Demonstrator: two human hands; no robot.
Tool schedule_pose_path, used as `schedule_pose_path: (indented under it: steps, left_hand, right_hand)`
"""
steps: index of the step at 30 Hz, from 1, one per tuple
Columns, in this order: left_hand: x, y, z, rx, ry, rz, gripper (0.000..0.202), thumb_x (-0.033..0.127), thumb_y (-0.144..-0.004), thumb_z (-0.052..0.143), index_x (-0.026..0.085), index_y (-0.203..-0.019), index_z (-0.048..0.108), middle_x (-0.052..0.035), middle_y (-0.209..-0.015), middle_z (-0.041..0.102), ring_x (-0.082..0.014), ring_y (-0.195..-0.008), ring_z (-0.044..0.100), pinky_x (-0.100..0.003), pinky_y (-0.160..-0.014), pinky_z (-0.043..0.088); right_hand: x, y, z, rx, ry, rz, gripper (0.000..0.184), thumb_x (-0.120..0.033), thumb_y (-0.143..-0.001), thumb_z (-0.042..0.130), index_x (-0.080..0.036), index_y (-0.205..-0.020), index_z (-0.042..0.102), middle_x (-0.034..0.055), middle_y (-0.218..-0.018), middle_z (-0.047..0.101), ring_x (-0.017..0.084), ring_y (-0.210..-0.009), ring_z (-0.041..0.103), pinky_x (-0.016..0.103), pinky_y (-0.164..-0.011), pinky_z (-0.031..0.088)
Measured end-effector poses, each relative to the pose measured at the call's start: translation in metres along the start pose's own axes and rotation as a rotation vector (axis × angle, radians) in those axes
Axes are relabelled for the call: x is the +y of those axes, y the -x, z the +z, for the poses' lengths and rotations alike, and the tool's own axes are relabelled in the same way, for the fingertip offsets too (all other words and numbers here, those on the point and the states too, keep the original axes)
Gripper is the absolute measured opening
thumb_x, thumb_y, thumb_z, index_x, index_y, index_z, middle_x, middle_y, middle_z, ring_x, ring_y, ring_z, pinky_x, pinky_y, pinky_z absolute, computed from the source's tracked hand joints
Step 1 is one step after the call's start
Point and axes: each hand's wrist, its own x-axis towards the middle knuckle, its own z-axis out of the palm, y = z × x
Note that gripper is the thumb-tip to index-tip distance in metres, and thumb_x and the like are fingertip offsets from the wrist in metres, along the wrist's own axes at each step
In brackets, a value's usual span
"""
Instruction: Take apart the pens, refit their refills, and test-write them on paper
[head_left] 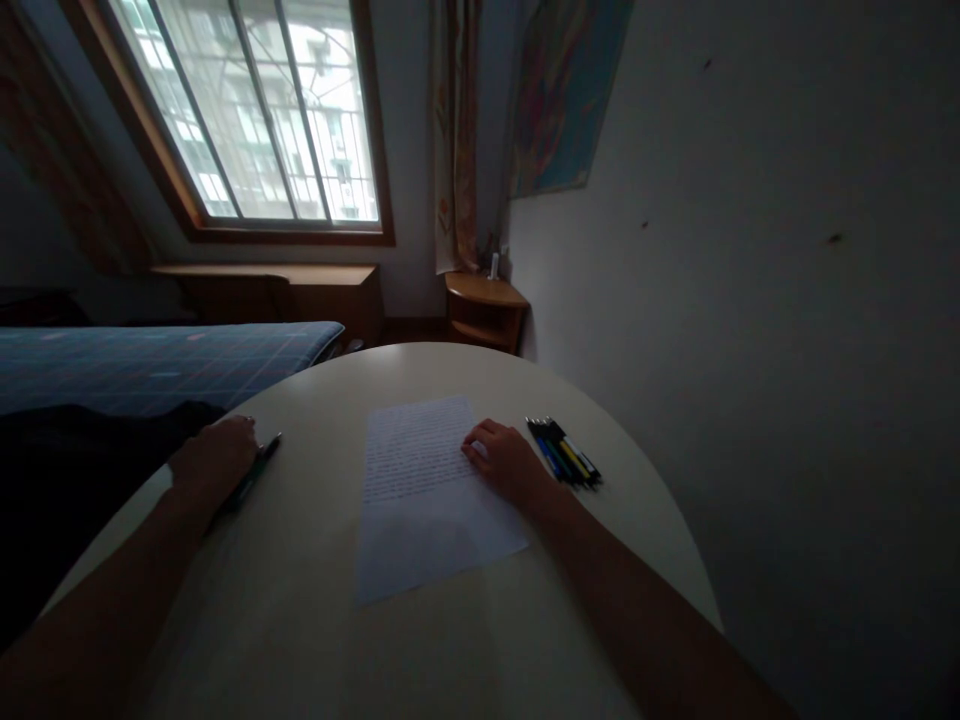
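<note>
Left hand (217, 455): fingers curled together over a dark pen (259, 465), tip poking out past the fingertips; can't tell if it's actually clamped. Right hand (506, 460): fingers loosely bent, tips on right edge of written sheet (427, 500), gripping nothing. Pen bundle (564, 452) just right of its knuckles, on table (420, 370).

Our left hand (217, 455) covers the back end of the dark green pen (259, 465), so we cannot tell if the fingers grip it. The lines on the white sheet of paper (420, 500) are too small to read. Our right hand (506, 462) hides part of its edge. The bunch of dark pens (564, 452) is too small to count.
</note>
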Motion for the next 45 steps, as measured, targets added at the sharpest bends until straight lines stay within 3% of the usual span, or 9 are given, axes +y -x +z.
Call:
schedule_pose_path:
  steps: [3, 6, 10, 16, 21, 25, 31, 39, 45]
  left_hand:
    - [0.021, 0.011, -0.004, 0.041, -0.139, -0.181, 0.045, 0.035, -0.096, 0.026, 0.009, -0.105, 0.062, -0.0207, -0.107, 0.064, -0.0374, -0.096, 0.062, -0.054, -0.078, 0.047]
    - [0.054, 0.021, -0.006, 0.19, -0.184, -0.09, 0.044, 0.036, -0.098, 0.026, 0.013, -0.109, 0.062, -0.0166, -0.107, 0.067, -0.031, -0.091, 0.064, -0.045, -0.076, 0.049]
    - [0.101, 0.031, 0.005, 0.201, -0.063, 0.008, 0.044, 0.045, -0.098, 0.032, 0.023, -0.12, 0.063, -0.0116, -0.103, 0.071, -0.0293, -0.087, 0.067, -0.041, -0.074, 0.05]
    - [0.146, 0.065, 0.056, 0.128, 0.13, 0.499, 0.04, 0.04, -0.096, 0.045, 0.025, -0.132, 0.051, -0.0051, -0.098, 0.074, -0.0217, -0.086, 0.07, -0.032, -0.073, 0.052]
    - [0.155, 0.085, 0.079, 0.011, 0.206, 0.715, 0.04, 0.034, -0.094, 0.052, 0.024, -0.131, 0.046, -0.005, -0.102, 0.074, -0.0209, -0.089, 0.07, -0.033, -0.077, 0.055]
    - [0.159, 0.089, 0.083, 0.003, 0.231, 0.836, 0.04, 0.029, -0.092, 0.055, 0.024, -0.13, 0.046, -0.0085, -0.117, 0.069, -0.022, -0.1, 0.069, -0.034, -0.082, 0.056]
    - [0.155, 0.085, 0.09, 0.09, 0.262, 0.876, 0.044, 0.028, -0.093, 0.053, 0.023, -0.135, 0.042, -0.0065, -0.105, 0.072, -0.0202, -0.093, 0.069, -0.035, -0.081, 0.056]
    - [0.151, 0.082, 0.08, 0.292, 0.215, 0.778, 0.012, 0.03, -0.092, 0.056, 0.022, -0.099, 0.062, -0.0038, -0.093, 0.07, -0.0209, -0.084, 0.067, -0.033, -0.071, 0.055]
    - [0.15, 0.076, 0.088, 0.307, 0.375, 0.85, 0.01, 0.023, -0.092, 0.052, 0.02, -0.1, 0.059, -0.0058, -0.096, 0.067, -0.02, -0.088, 0.064, -0.035, -0.078, 0.054]
  right_hand:
    - [-0.001, -0.001, 0.0, -0.006, 0.002, 0.003, 0.017, -0.027, -0.094, 0.055, -0.017, -0.096, 0.068, 0.0062, -0.102, 0.067, 0.016, -0.093, 0.063, 0.03, -0.088, 0.045]
    - [-0.002, -0.001, 0.0, -0.014, 0.009, 0.004, 0.017, -0.027, -0.093, 0.055, -0.017, -0.095, 0.068, 0.007, -0.101, 0.067, 0.018, -0.092, 0.064, 0.031, -0.088, 0.045]
    - [-0.001, -0.001, 0.002, 0.003, -0.007, -0.005, 0.017, -0.027, -0.094, 0.055, -0.017, -0.095, 0.069, 0.007, -0.1, 0.068, 0.017, -0.092, 0.064, 0.031, -0.087, 0.045]
    - [-0.002, -0.001, 0.008, 0.056, -0.096, -0.041, 0.015, -0.027, -0.092, 0.059, -0.019, -0.101, 0.067, 0.0066, -0.102, 0.069, 0.019, -0.094, 0.064, 0.033, -0.087, 0.044]
    - [-0.015, 0.001, 0.011, 0.031, -0.19, -0.157, 0.032, -0.029, -0.089, 0.064, -0.021, -0.12, 0.059, 0.0062, -0.106, 0.07, 0.018, -0.095, 0.065, 0.033, -0.087, 0.043]
    - [-0.02, 0.002, 0.012, -0.009, -0.17, -0.213, 0.017, -0.026, -0.089, 0.064, -0.019, -0.105, 0.065, 0.0056, -0.098, 0.071, 0.018, -0.089, 0.064, 0.032, -0.084, 0.043]
    - [-0.013, 0.0, 0.014, 0.038, -0.246, -0.202, 0.007, -0.023, -0.089, 0.065, -0.021, -0.095, 0.068, 0.0041, -0.093, 0.07, 0.016, -0.089, 0.063, 0.03, -0.084, 0.044]
    - [-0.006, -0.002, 0.018, 0.151, -0.465, 0.01, 0.011, -0.017, -0.088, 0.064, -0.02, -0.098, 0.067, 0.0025, -0.093, 0.066, 0.013, -0.083, 0.061, 0.026, -0.076, 0.049]
    - [-0.005, -0.008, 0.017, 0.023, -0.414, 0.01, 0.019, -0.011, -0.086, 0.062, -0.02, -0.101, 0.069, 0.0047, -0.1, 0.067, 0.014, -0.086, 0.063, 0.027, -0.081, 0.049]
